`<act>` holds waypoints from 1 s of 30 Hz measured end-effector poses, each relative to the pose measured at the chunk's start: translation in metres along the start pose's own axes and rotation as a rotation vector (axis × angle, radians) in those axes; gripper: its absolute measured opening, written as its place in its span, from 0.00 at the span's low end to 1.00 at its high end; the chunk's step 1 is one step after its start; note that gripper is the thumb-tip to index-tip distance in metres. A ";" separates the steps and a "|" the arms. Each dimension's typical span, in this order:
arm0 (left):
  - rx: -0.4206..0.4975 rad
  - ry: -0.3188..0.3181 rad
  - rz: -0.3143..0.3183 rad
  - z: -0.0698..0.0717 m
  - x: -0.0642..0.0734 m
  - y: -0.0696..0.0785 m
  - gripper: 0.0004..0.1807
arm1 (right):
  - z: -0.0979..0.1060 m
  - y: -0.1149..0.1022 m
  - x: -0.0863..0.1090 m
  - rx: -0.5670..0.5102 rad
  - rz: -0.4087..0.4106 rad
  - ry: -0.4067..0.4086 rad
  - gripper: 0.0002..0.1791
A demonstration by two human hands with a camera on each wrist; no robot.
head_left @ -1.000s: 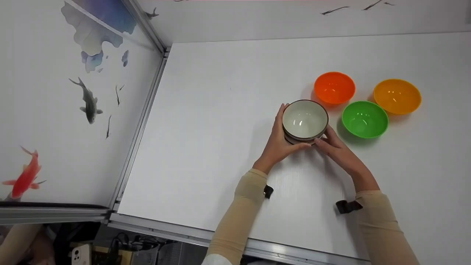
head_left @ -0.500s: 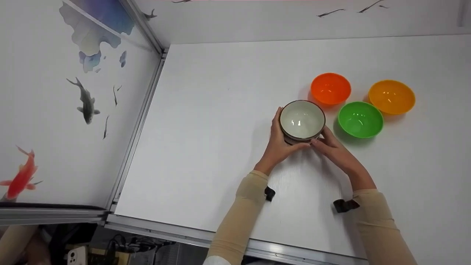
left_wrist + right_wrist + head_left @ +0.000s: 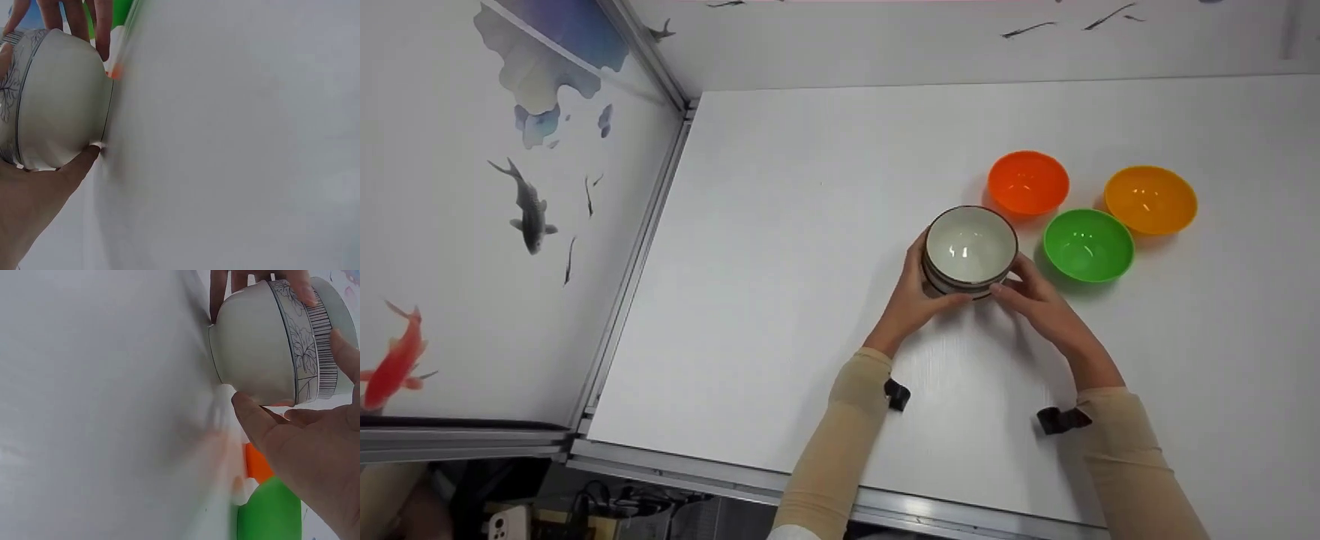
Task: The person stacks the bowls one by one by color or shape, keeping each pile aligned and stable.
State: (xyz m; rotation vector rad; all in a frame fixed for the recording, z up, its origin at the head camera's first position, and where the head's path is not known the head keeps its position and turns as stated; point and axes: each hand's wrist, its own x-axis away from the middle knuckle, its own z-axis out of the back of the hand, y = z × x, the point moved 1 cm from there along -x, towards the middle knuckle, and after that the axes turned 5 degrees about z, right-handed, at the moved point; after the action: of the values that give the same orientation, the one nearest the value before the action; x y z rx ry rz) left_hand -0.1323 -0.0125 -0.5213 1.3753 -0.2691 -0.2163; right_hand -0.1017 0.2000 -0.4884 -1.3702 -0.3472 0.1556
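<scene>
A stack of white ceramic bowls [image 3: 971, 244] with dark rims stands between my two hands in the head view. The right wrist view shows the outer bowl [image 3: 253, 337] with a leaf-patterned band, and another bowl [image 3: 344, 323] nested inside it. My left hand [image 3: 911, 296] grips the stack's left side, its thumb along the near side low down. From the right, my right hand [image 3: 1039, 304] holds the stack, thumb at the near side. Most far-side fingers are hidden in the head view. Whether the base touches the table is hard to tell.
Right of the stack stand an orange-red bowl [image 3: 1028, 182], a green bowl [image 3: 1087, 245] and a yellow-orange bowl [image 3: 1150, 199]. White panels border the white table [image 3: 750, 300] at the left and back. A metal rail [image 3: 682, 465] runs along its front edge.
The head view has shifted slightly. My left hand has slid a little down and left around the stack, showing more of the lower rim. The right hand and coloured bowls stay about where they were.
</scene>
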 end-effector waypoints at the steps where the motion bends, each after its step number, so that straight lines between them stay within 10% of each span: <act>1: -0.004 -0.010 -0.002 0.003 0.000 -0.001 0.61 | 0.000 -0.002 0.000 0.007 0.006 0.010 0.41; 17: -0.033 -0.042 0.024 0.016 0.001 0.007 0.60 | 0.024 -0.021 0.016 0.116 0.066 0.115 0.38; 26: -0.134 0.006 -0.010 0.006 -0.002 0.022 0.67 | 0.041 -0.020 0.024 0.049 0.236 0.368 0.30; 30: -0.127 0.012 -0.005 0.003 -0.001 0.025 0.67 | 0.048 -0.021 0.027 0.073 0.184 0.521 0.32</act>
State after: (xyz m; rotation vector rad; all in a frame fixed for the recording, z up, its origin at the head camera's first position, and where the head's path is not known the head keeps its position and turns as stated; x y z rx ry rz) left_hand -0.1343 -0.0107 -0.4958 1.2509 -0.2376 -0.2252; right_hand -0.0944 0.2484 -0.4568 -1.3159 0.2184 -0.0406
